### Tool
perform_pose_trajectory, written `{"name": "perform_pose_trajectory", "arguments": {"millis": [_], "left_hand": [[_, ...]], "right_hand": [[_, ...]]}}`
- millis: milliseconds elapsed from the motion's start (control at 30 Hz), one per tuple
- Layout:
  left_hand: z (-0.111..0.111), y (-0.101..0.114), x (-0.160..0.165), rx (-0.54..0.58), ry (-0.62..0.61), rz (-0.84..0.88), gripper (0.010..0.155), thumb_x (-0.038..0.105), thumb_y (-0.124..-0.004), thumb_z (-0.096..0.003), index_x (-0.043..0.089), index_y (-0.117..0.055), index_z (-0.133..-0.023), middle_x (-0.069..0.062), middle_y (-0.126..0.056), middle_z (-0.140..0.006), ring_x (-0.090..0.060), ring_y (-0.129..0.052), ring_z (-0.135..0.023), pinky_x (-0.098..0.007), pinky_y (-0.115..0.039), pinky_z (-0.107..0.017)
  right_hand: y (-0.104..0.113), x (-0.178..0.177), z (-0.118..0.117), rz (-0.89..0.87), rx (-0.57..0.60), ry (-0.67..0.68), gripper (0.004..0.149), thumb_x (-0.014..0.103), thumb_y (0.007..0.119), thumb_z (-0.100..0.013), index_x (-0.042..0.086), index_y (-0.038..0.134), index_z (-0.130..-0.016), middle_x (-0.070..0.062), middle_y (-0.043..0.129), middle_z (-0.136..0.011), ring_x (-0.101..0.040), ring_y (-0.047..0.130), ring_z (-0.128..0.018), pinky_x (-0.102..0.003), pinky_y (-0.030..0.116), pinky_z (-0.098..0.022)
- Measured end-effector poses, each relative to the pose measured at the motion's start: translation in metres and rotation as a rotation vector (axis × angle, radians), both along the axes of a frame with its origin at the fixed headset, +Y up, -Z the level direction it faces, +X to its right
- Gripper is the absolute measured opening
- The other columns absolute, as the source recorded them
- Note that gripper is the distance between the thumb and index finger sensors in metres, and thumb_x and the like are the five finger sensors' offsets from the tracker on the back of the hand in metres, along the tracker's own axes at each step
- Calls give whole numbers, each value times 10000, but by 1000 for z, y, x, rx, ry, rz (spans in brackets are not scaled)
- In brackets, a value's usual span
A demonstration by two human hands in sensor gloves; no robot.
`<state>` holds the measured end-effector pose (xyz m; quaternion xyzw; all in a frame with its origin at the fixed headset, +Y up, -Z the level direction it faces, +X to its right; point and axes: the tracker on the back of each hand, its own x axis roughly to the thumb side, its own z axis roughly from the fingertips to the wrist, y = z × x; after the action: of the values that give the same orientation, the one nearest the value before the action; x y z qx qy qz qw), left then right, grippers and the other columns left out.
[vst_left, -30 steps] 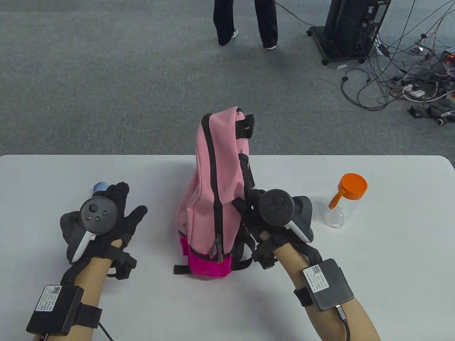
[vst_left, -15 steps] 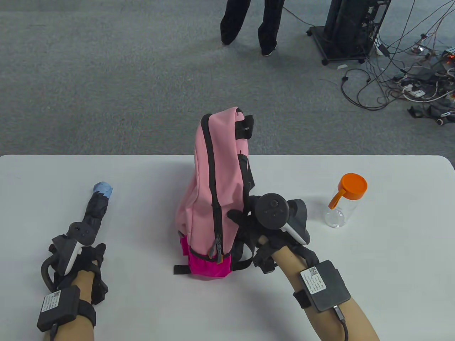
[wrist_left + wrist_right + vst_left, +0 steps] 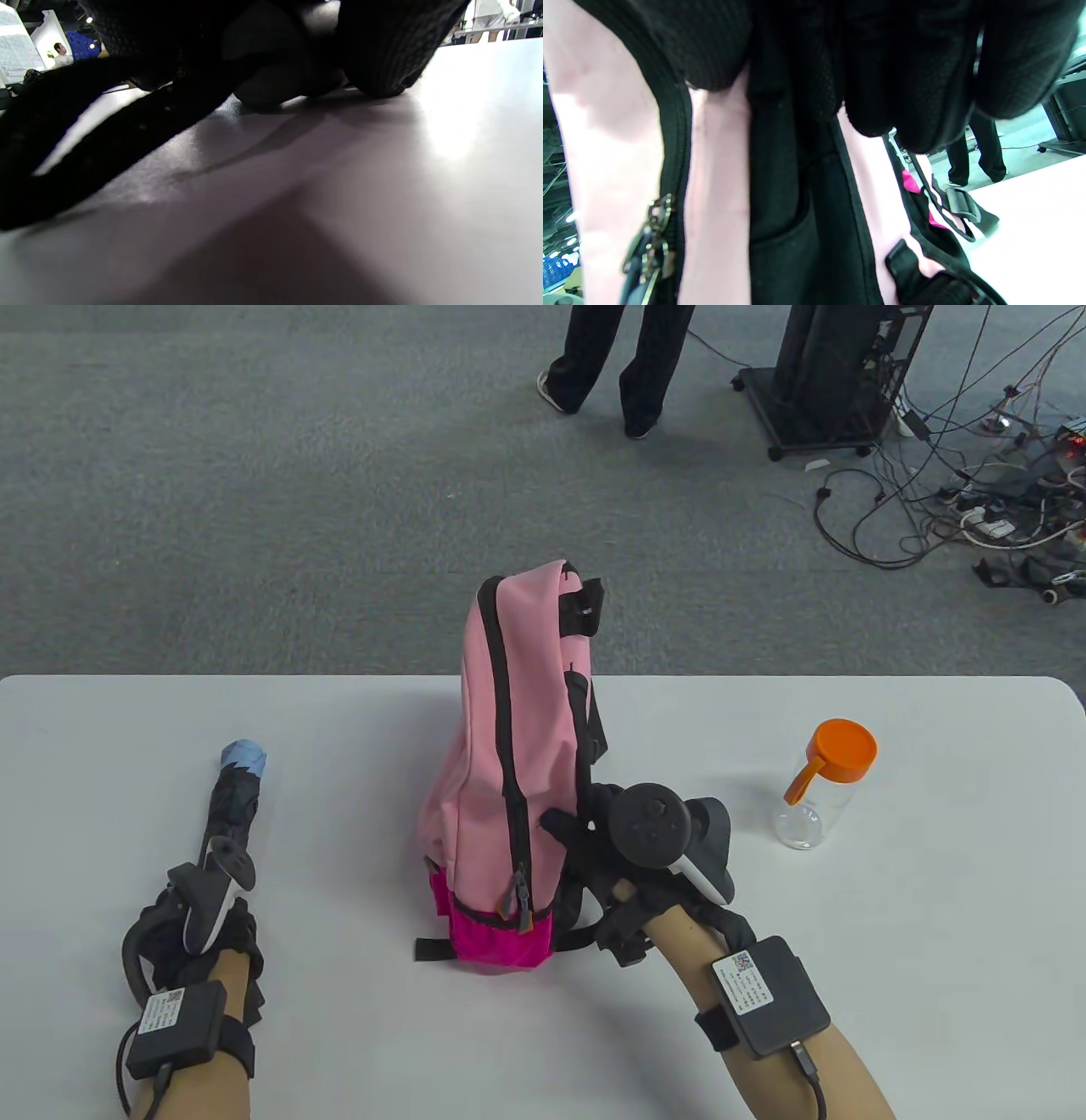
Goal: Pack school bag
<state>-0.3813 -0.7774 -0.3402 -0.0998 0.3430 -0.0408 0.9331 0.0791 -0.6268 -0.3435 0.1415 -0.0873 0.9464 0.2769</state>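
Two hands are busy on the worktop at once. Mid-worktop, toward the far edge, stands the pink school bag point(image 3: 509, 746), upright on its darker pink base, main zip closed with the pull point(image 3: 516, 895) low on the near side. The right hand point(image 3: 611, 840) pinches the bag's black shoulder strap point(image 3: 584, 729), thumb pressed on the pink side panel; the right wrist view shows gloved fingers point(image 3: 903, 84) wrapped over that strap. Soft cloth, this bag, judging by how the panels sag: it looks light and floppy, likely to fold or tip if let go, so the strap or the top handle point(image 3: 584, 602) is the sensible hold while the zip is worked. Near the left edge, the left hand point(image 3: 199, 925) grasps the handle end of a folded dark umbrella point(image 3: 231, 797), blue tip pointing to the far edge; stiff along its shaft, loose in its fabric, best gripped at the handle. Toward the right edge stands a clear bottle point(image 3: 810, 806) with an orange lid, rigid, probably slick and easily knocked over, untouched by either hand.
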Motion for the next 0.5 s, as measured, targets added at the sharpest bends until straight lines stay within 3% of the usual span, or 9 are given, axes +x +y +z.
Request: {"name": "perform_pose_trajectory", "arguments": {"millis": [133,233,500], "left_hand": [[7,20,-3,60,5,65,854,462,-919,-433,36,-613,-1107,-208,-834,-1023,-485,-863,-890,-584,-784,-660],[16,57,-9,203,-4,94,829,463,-935,-413,64,-668,-1089,-211,-842,-1008,-479,-890,-870,-570,-810,-641],[43,140,3,407,-82,115,813,480,-1029,-330,93,-817,-1014,-195,-923,-915,-434,-979,-769,-538,-870,-589]], "right_hand": [[-1,0,-2,-14,-22,11,577,448,779,-511,-45,871,-796,-339,911,-875,-557,996,-682,-747,792,-512],[-1,0,-4,-17,-39,17,575,446,776,-513,-45,871,-796,-339,908,-878,-559,994,-683,-748,790,-514],[-2,1,-2,-25,-49,13,573,440,776,-514,-48,868,-800,-345,905,-880,-562,992,-685,-750,788,-513]]}}
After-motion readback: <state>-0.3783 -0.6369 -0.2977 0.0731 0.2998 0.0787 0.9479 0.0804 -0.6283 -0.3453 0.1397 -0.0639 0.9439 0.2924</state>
